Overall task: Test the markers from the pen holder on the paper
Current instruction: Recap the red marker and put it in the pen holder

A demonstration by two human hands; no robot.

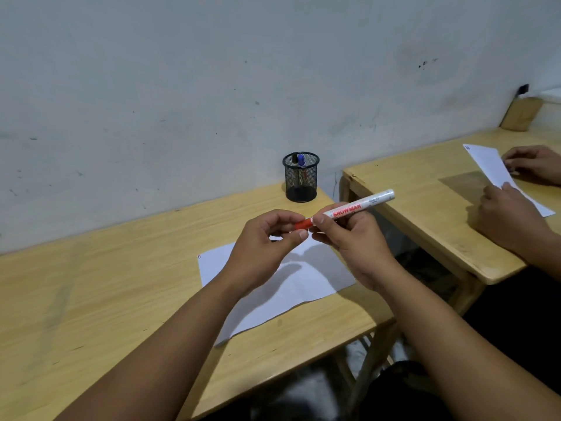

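Observation:
A white marker with red lettering is held above the white paper. My right hand grips its barrel. My left hand pinches its red cap at the left end. The cap sits on the marker. A black mesh pen holder stands at the back of the desk by the wall, with a blue-capped marker and a black-capped one in it.
The wooden desk ends just right of the paper. A second desk stands to the right across a gap, where another person's hands hold a sheet of paper. A wall rises right behind the desks.

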